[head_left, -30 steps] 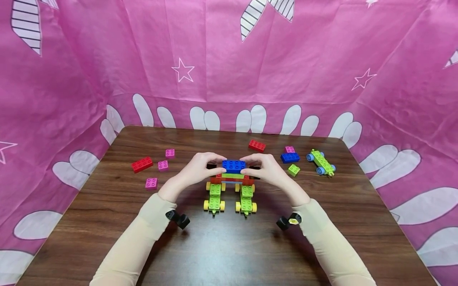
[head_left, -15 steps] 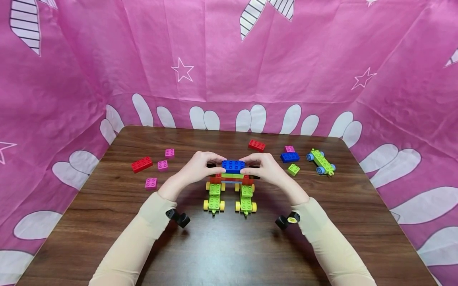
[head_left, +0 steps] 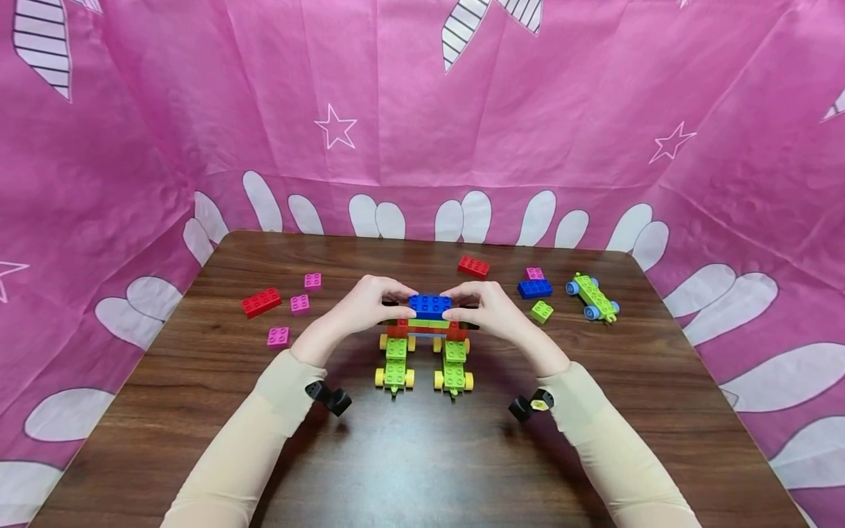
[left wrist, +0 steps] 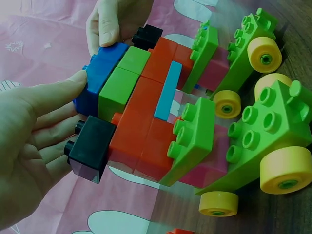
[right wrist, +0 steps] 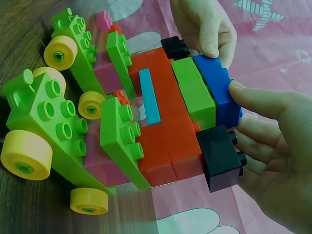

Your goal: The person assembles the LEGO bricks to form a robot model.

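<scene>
A blue building brick [head_left: 430,306] tops a built figure in the middle of the table. My left hand [head_left: 361,305] pinches the brick's left end, and my right hand [head_left: 494,309] pinches its right end. Directly under it lie two light green bricks [left wrist: 117,87], then red bricks [right wrist: 161,102] with a thin light blue piece [right wrist: 149,96]. Black bricks [left wrist: 92,146] stick out on both sides, beneath the hands. Below, pink bricks link green plates to two green wheeled bases [head_left: 394,374] with yellow wheels, standing on the table. My fingers behind the brick are partly hidden in the head view.
On the left of the wooden table [head_left: 422,469] lie a red brick [head_left: 261,302] and several pink bricks [head_left: 279,337]. Toward the right are another red brick [head_left: 474,267], a second blue brick [head_left: 535,288], a small green brick [head_left: 542,312] and a blue-wheeled green base [head_left: 594,298]. Pink cloth surrounds the table.
Both hands keep their hold on the blue brick, and the figure stays in place. Only the head view shifts very slightly.
</scene>
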The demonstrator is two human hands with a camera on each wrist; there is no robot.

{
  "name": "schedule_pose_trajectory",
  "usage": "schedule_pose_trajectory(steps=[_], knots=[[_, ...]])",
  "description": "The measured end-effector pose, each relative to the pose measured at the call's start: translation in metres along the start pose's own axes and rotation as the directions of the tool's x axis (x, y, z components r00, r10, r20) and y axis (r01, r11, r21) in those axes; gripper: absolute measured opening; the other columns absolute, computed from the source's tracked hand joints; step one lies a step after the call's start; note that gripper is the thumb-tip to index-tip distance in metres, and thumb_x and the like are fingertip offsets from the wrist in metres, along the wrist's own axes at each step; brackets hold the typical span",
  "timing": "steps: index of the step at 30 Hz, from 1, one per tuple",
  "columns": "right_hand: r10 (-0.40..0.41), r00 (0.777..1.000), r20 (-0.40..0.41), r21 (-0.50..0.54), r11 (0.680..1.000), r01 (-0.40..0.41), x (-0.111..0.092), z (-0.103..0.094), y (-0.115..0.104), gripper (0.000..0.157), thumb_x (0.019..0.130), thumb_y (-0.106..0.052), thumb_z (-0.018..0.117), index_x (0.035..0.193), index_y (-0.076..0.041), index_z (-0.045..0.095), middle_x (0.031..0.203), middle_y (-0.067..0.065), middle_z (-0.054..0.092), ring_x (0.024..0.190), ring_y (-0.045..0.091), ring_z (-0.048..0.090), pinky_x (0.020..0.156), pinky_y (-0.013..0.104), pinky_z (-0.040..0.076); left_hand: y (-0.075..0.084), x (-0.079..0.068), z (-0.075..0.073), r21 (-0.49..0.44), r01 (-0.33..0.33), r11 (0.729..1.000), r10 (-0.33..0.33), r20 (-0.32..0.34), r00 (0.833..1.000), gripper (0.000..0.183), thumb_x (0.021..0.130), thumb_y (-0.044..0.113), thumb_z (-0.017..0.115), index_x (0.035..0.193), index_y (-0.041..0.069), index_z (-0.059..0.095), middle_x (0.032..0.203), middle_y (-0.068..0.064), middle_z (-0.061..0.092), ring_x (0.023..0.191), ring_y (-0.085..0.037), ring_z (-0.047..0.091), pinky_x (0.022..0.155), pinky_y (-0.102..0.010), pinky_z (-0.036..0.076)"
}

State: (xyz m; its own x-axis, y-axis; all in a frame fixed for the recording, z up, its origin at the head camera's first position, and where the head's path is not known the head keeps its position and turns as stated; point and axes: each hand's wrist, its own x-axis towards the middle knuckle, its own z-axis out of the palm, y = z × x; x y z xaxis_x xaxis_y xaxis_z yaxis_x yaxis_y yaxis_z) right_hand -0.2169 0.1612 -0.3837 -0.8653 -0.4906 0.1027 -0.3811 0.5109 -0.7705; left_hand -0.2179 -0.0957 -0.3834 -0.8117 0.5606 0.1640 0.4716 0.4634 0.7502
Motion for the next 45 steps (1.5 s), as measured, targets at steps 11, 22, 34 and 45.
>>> schedule_pose_trajectory(steps=[11, 22, 34, 45], knots=[[-0.011, 1.000, -0.004, 0.011, 1.000, 0.011, -0.0002, 0.0015, 0.0010, 0.033, 0.085, -0.024, 0.074, 0.114, -0.007, 0.070, 0.102, 0.007, 0.072, 0.089, 0.020, 0.065, 0.079, 0.035, 0.057, -0.0010, 0.0019, -0.0009, -0.013, 0.019, 1.000, -0.019, 0.019, 1.000, 0.034, 0.084, 0.019, 0.074, 0.114, 0.002, 0.070, 0.109, -0.011, 0.071, 0.100, -0.023, 0.068, 0.088, -0.037, 0.055], [-0.034, 0.999, 0.004, -0.005, 0.999, 0.034, 0.0004, 0.0016, 0.0001, 0.032, 0.085, -0.021, 0.075, 0.113, -0.006, 0.071, 0.099, 0.007, 0.072, 0.089, 0.019, 0.066, 0.082, 0.039, 0.056, 0.0005, 0.0019, -0.0021, -0.016, 0.020, 1.000, -0.019, 0.021, 1.000, 0.033, 0.084, 0.017, 0.075, 0.112, 0.002, 0.071, 0.106, -0.011, 0.072, 0.098, -0.022, 0.069, 0.087, -0.036, 0.055], [-0.037, 0.999, 0.012, 0.008, 0.999, 0.037, 0.0005, 0.0015, 0.0004, 0.033, 0.084, -0.020, 0.075, 0.113, -0.004, 0.070, 0.100, 0.010, 0.072, 0.089, 0.021, 0.068, 0.085, 0.044, 0.055, -0.0008, 0.0024, -0.0022, 0.001, 0.006, 1.000, -0.006, 0.020, 1.000, 0.034, 0.083, 0.018, 0.076, 0.113, 0.002, 0.071, 0.106, -0.011, 0.072, 0.098, -0.024, 0.068, 0.088, -0.038, 0.055], [-0.039, 0.999, 0.009, -0.006, 0.999, 0.039, 0.0011, 0.0003, 0.0008, 0.035, 0.081, -0.021, 0.078, 0.111, -0.004, 0.071, 0.099, 0.009, 0.073, 0.088, 0.019, 0.070, 0.083, 0.041, 0.056, -0.0030, 0.0018, 0.0010, -0.007, -0.035, 0.999, 0.035, -0.010, 0.999, 0.033, 0.082, 0.017, 0.077, 0.111, 0.002, 0.072, 0.102, -0.009, 0.073, 0.091, -0.019, 0.069, 0.082, -0.035, 0.057]])
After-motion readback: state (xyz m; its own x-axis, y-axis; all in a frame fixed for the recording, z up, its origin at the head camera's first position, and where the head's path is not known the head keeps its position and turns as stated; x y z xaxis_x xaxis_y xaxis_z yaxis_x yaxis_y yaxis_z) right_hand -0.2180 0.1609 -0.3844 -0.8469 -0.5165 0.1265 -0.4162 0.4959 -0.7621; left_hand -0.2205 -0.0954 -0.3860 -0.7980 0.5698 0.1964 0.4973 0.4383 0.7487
